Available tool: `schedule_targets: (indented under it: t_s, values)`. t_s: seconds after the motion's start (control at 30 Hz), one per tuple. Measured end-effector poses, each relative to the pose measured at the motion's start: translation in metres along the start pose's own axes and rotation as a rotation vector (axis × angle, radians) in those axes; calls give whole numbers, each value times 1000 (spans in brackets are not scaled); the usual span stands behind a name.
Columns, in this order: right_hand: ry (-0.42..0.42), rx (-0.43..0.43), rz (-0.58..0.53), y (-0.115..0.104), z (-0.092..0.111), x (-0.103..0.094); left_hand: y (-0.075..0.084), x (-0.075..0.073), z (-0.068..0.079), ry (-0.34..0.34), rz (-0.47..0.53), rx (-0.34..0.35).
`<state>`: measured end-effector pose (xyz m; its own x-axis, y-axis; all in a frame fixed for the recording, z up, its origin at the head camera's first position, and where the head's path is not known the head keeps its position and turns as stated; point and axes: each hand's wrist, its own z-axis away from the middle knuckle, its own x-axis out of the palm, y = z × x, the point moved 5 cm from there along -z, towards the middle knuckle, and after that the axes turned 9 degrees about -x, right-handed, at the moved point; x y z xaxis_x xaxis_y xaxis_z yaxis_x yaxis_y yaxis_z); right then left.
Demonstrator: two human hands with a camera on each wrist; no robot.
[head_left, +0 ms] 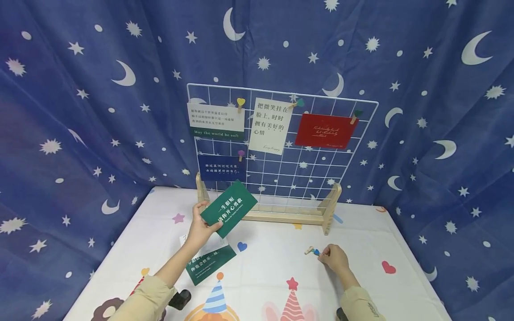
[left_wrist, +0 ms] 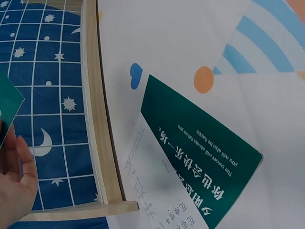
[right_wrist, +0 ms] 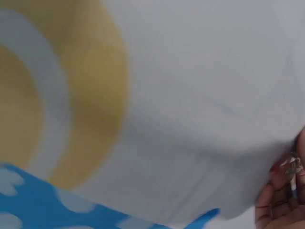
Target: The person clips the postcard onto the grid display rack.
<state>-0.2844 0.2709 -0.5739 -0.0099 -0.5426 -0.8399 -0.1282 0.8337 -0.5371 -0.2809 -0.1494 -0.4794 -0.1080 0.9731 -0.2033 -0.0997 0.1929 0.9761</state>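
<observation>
Left hand [head_left: 201,228] pinches a flat, rectangular green card [head_left: 234,205], with overlapping printed cards [head_left: 213,265] beneath its wrist; between and beyond both hands stands a white wire rack with a pale wooden base [head_left: 281,217]; the right hand [head_left: 336,259] pinches a small clip [right_wrist: 291,167].

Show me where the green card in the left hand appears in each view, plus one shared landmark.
Head: the held green card is just left of center, below mid-height, in the left hand.
Left wrist: only part of it shows, at the left edge.
Right wrist: not in it.
Shared landmark, head and left wrist only: the blue heart print, beside a corner of the lying green card.
</observation>
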Motion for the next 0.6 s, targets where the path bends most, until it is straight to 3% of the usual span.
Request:
schedule_targets:
  t_s: [0.23,0.4,0.6]
  values:
    - [-26,61,-124,9,4,-2,5,-3,7,41,51,-15]
    - [-16,94,-185,16,5,-6,10,-6,10,79,17,-27]
    - [-42,14,-141,5,3,5,13,-5,12,82,-17,-16]
